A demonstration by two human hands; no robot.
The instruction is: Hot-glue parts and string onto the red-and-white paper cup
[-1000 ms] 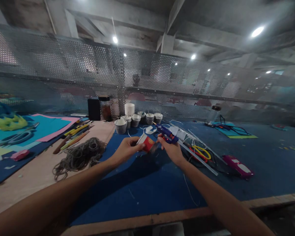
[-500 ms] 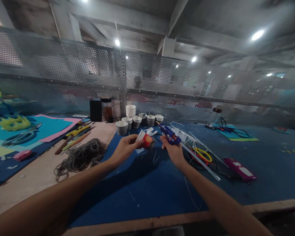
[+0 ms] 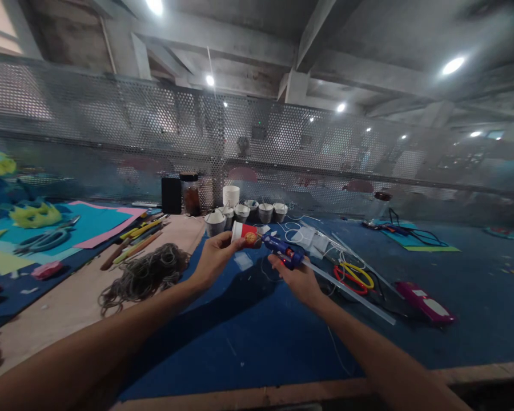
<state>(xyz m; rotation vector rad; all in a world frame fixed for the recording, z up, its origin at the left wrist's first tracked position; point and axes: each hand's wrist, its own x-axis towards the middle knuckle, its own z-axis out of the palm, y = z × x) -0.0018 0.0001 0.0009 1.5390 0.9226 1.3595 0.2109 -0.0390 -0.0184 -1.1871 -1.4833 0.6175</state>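
Note:
A small red and white paper cup [image 3: 249, 235] lies on its side in my left hand [image 3: 216, 255], its fingers closed about the white end. My right hand [image 3: 297, 278] grips a blue glue gun [image 3: 281, 249], from whose back a long clear glue stick [image 3: 351, 291] sticks out. The gun's nozzle points left at the cup's far end; whether it touches I cannot tell. Beyond the cup stand several grey-wrapped cups [image 3: 241, 213] and a stack of white cups [image 3: 231, 196].
Left of my hands are a heap of grey cord [image 3: 148, 277], several clay tools [image 3: 143, 228] and blue-handled scissors [image 3: 47, 237]. To the right lie yellow-handled pliers [image 3: 360, 274] and a magenta box [image 3: 426, 302]. A perforated metal screen [image 3: 154, 125] runs along the back.
My right hand has swung the glue gun down and left, so its nozzle is now at the cup. My left hand has tipped the cup flatter.

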